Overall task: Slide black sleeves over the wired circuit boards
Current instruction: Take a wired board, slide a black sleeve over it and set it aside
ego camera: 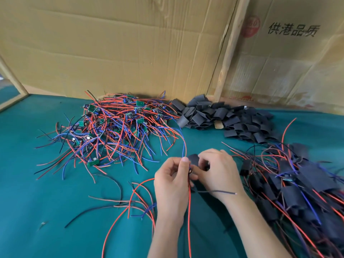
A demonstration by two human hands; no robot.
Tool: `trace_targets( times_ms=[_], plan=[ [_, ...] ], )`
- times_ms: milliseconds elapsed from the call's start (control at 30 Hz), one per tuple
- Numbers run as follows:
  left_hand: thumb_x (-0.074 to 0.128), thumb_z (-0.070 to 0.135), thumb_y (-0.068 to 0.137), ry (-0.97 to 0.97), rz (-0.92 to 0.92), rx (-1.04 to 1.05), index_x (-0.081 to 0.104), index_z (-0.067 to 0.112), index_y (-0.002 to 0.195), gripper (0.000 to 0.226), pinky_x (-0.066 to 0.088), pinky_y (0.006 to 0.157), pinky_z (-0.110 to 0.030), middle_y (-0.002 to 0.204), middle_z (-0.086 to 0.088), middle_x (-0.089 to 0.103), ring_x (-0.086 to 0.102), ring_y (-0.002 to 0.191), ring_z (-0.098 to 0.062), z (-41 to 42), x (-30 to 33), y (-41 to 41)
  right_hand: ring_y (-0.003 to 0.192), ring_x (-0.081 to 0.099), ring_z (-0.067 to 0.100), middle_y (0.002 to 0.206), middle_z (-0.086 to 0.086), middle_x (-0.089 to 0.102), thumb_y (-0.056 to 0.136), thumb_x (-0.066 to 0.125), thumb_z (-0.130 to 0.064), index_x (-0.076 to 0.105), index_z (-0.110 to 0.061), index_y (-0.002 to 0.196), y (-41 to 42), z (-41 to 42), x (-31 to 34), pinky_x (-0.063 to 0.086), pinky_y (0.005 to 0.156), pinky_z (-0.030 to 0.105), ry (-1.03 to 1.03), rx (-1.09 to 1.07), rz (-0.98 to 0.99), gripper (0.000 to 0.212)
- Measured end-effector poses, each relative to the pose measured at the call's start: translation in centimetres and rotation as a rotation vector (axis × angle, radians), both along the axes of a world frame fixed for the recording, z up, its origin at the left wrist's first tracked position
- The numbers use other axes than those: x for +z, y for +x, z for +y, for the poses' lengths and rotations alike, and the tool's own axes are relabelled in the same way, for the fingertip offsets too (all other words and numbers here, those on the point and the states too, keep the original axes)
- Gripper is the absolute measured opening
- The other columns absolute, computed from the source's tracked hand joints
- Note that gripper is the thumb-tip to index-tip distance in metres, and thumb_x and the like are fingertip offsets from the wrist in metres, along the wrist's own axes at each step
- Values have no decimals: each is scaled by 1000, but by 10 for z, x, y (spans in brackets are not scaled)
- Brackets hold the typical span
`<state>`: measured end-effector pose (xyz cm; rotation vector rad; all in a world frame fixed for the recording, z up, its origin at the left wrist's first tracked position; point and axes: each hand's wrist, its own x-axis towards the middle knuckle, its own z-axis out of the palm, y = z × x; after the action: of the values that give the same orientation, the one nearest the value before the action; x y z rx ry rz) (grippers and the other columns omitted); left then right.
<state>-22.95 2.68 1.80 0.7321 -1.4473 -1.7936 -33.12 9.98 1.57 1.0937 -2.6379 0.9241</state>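
Observation:
My left hand (172, 180) pinches the red and blue wires of a circuit board just above the green cloth; the board itself is hidden behind my fingers. My right hand (218, 170) grips a black sleeve (193, 158) right beside it, the sleeve's open end against the wires. A tangled heap of bare wired circuit boards (119, 125) lies at the back left. Loose black sleeves (229, 120) are piled at the back right. Boards wearing sleeves (297, 187) are heaped at the right.
A green cloth (46, 211) covers the table. Loose red, blue and black wires (130, 202) trail at the front left. Cardboard walls (121, 43) close off the back, with a wooden post (229, 53) between them.

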Motion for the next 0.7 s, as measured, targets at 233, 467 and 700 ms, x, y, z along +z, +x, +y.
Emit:
trace_targets(
  times_ms=[233, 467, 700],
  plan=[
    [55, 11, 102, 0, 3, -19, 70, 15, 90, 19, 47, 47, -21, 72, -3, 72, 63, 54, -14, 0, -2, 0, 72, 57, 4, 63, -12, 64, 62, 87, -14, 60, -25, 70, -5, 6, 6, 41, 59, 14, -145, -31, -247, 30],
    [56, 6, 100, -53, -24, -47, 71, 17, 94, 20, 45, 45, -19, 69, 0, 72, 60, 50, -11, 2, -1, 1, 75, 59, 13, 76, -15, 66, 71, 85, -9, 69, -28, 84, -2, 5, 12, 44, 69, 16, -80, 34, -203, 28],
    [58, 6, 96, -141, -82, -32, 73, 27, 88, 27, 44, 49, -24, 70, -4, 70, 63, 50, -16, 5, -8, -2, 80, 67, 13, 77, -14, 72, 76, 79, -6, 67, -25, 85, -2, 7, 16, 54, 81, 34, -119, 6, -207, 24]
  ],
)
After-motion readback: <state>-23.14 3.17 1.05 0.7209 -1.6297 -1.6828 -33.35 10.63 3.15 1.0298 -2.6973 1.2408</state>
